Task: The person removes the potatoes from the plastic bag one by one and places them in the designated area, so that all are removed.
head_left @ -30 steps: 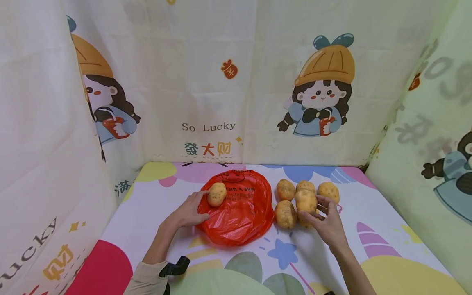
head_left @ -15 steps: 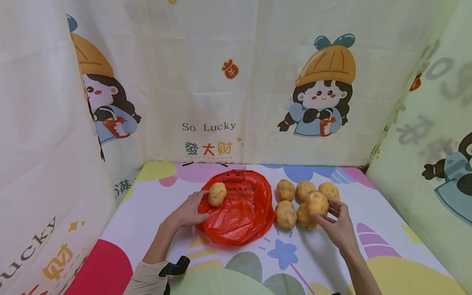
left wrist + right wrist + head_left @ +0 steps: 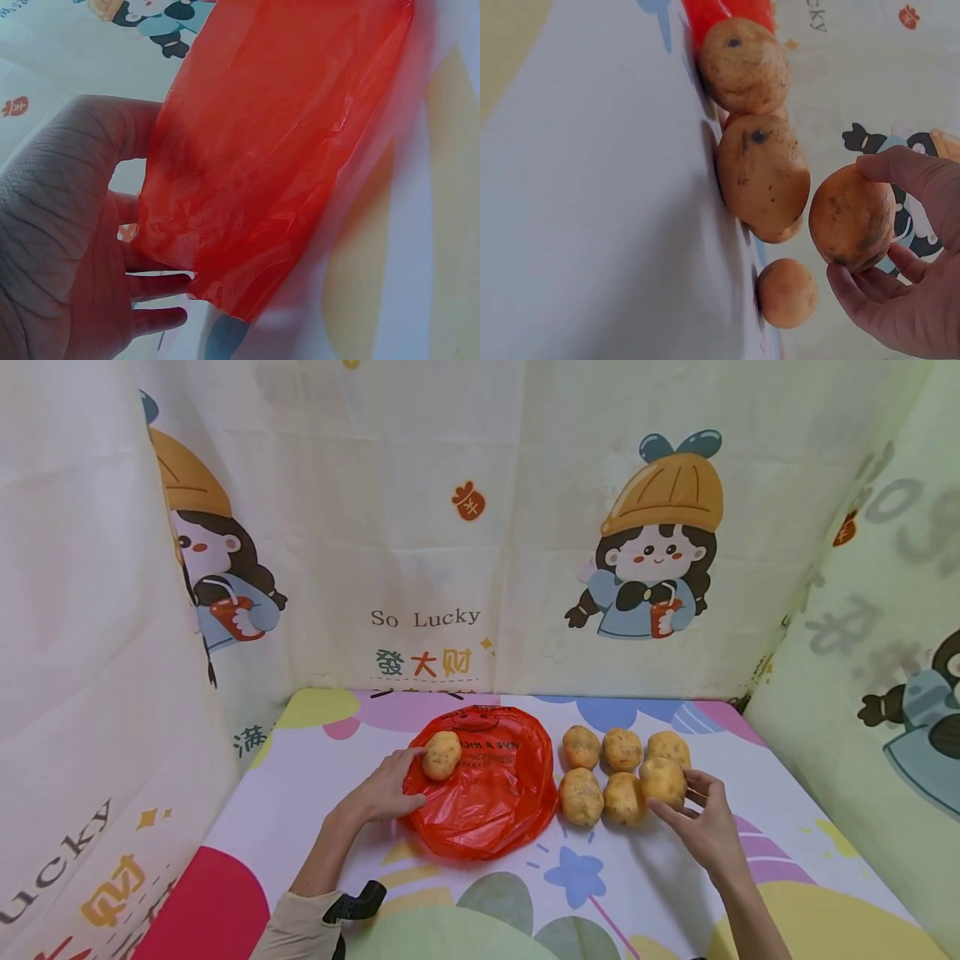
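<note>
In the head view a red plastic bag [image 3: 487,802] is spread wide, with one potato [image 3: 442,755] lying at its upper left. My left hand [image 3: 384,787] holds the bag's left edge, its fingertips close beside that potato. In the left wrist view the red film [image 3: 247,150] hides the tips of the thumb and some fingers. My right hand [image 3: 701,818] grips another potato [image 3: 664,781] between thumb and fingers. In the right wrist view this gripped potato [image 3: 853,217] is raised off the table, apart from the potatoes below it.
Several potatoes stand in two rows right of the bag, including a front-left one [image 3: 581,796], a front-middle one [image 3: 625,799] and a back-right one [image 3: 669,747]. The table [image 3: 420,893] has a colourful printed cover. Printed cloth [image 3: 525,568] walls the back and sides.
My right hand has moved right with its potato, from over the middle of the group to the right end of the front row. My left hand and the bag have stayed still.
</note>
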Demonstrator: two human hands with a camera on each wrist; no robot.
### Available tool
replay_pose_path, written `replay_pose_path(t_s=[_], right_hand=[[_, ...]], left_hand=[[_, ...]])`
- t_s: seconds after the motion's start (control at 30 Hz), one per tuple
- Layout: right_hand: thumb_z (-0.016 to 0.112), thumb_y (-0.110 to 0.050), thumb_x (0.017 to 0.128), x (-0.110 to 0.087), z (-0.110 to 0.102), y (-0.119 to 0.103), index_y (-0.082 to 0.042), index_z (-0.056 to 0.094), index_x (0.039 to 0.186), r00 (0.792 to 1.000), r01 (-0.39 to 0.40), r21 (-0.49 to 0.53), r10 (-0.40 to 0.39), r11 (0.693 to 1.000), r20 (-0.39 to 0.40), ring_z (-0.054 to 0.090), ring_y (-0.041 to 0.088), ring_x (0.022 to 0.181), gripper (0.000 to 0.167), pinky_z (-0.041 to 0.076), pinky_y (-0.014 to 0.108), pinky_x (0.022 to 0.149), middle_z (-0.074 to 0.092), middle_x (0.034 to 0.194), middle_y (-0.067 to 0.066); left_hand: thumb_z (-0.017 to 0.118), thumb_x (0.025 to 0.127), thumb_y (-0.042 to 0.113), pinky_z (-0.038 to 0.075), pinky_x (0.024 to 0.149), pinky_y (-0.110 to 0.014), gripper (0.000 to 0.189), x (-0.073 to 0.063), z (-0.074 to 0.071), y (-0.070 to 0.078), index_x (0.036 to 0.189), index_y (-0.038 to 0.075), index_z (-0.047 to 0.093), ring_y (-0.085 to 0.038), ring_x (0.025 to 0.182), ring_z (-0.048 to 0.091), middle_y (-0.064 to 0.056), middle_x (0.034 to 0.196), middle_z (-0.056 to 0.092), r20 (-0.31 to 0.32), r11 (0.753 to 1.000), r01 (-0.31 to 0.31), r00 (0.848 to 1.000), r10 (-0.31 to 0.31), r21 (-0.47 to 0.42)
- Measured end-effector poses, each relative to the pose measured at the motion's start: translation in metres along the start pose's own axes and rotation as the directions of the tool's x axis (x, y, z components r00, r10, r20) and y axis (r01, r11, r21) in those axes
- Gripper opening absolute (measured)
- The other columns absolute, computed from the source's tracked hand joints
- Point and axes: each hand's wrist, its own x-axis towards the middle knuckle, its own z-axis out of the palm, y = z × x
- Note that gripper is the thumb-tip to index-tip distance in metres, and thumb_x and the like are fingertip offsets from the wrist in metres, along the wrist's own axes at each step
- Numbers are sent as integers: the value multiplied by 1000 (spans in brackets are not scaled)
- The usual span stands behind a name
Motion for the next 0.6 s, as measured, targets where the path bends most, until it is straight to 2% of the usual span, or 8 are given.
replay_pose_path(t_s=[0.27,0.6], right_hand=[[81,-23,88,-1,-4,9,12,23,149,1000,1,-57,-1,998,6,41,46,134,92,37,-2,78,37,148,34],[81,-18,88,1,-9,22,16,24,147,1000,13,-93,-13,996,5,42,50,132,89,36,-3,76,38,144,37]], left_hand=[[73,80,24,46,107,-59,82,0,0,-1,152,10,37,-35,136,42,-17,149,43,1,1000,-14,1000,14,-6],[74,80,24,47,106,-59,82,-1,-2,1,152,10,37,-34,134,42,-16,148,43,8,1000,-12,1000,12,-10]])
